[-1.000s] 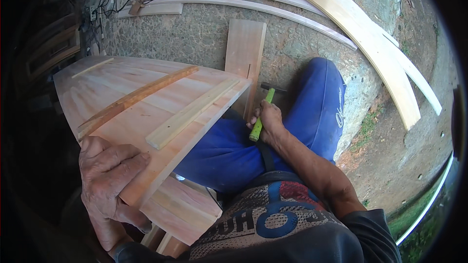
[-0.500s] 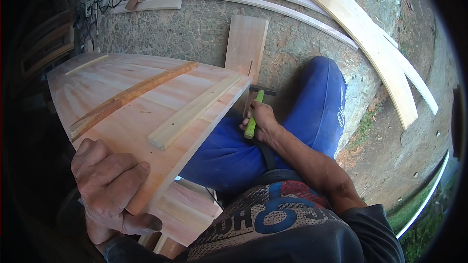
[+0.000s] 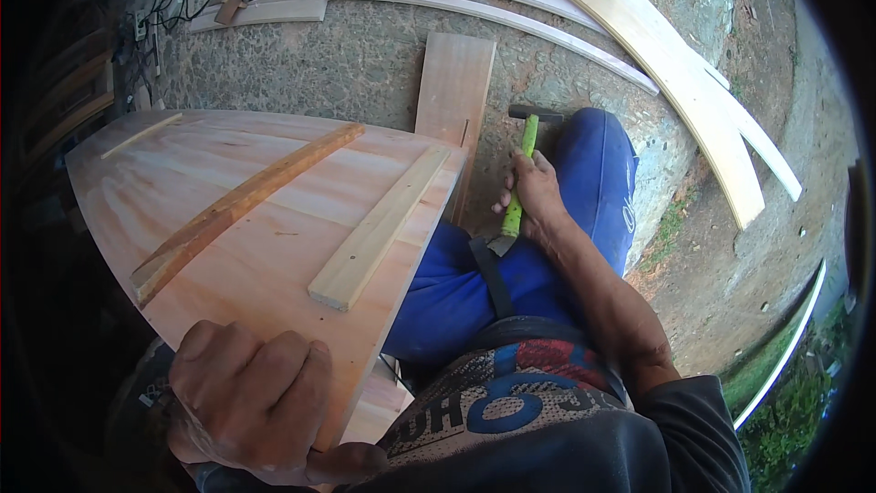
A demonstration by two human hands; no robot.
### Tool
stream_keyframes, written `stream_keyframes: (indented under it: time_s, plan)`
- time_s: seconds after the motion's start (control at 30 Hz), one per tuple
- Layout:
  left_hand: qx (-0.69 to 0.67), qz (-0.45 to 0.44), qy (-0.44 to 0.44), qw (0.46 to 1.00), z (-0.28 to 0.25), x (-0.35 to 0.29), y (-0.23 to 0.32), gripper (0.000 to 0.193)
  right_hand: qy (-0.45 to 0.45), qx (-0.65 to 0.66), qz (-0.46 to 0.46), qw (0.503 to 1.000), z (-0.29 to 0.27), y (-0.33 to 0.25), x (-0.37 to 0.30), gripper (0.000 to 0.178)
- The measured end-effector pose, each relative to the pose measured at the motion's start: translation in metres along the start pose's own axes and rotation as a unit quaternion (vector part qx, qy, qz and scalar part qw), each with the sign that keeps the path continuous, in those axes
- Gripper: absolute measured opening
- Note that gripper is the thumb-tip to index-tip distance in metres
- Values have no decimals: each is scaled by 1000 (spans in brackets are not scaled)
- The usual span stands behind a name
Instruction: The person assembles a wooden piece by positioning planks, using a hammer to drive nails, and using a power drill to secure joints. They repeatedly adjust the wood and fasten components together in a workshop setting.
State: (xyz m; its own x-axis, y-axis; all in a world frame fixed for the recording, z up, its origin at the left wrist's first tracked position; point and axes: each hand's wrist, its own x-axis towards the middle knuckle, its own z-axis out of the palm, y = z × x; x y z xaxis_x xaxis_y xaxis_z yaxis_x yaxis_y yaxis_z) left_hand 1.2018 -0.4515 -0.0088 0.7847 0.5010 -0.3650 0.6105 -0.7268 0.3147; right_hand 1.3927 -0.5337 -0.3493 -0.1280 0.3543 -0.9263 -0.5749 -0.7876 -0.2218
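Note:
My left hand (image 3: 251,402) grips the near corner of a large wooden panel (image 3: 274,260), fingers on top and thumb at its edge. A reddish-brown wooden strip (image 3: 246,196) and a paler batten (image 3: 383,228) lie across the panel. To the right of it, my right hand (image 3: 538,192) is closed around the green handle of a hammer (image 3: 528,139). The hammer's dark head is held away from the panel, close to my raised right knee. By the panel's far right corner stands a thin nail-like piece (image 3: 464,132); what it sits in is unclear.
A flat board (image 3: 456,82) lies beyond the panel on the rough ground. Long pale planks (image 3: 438,0) and a curved plank (image 3: 657,55) stretch across the back and right. Black cables (image 3: 178,0) tangle at far left. My blue-trousered leg (image 3: 589,173) is beside the hammer.
My right hand has lifted the hammer away from the panel's corner, to the right and farther off. In the picture, the panel's near corner and my left hand have shifted right and down.

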Motion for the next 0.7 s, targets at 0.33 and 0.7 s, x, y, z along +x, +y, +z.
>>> stream_keyframes:
  time_s: [0.33,0.7]
  plan:
    - [-33,-1,-74,997,-9,0,-9,66,-76,-385,-87,916,4,-38,-17,27]
    - [-41,16,-101,994,-12,12,-10,61,-61,-491,-102,863,-1,-74,-9,40]
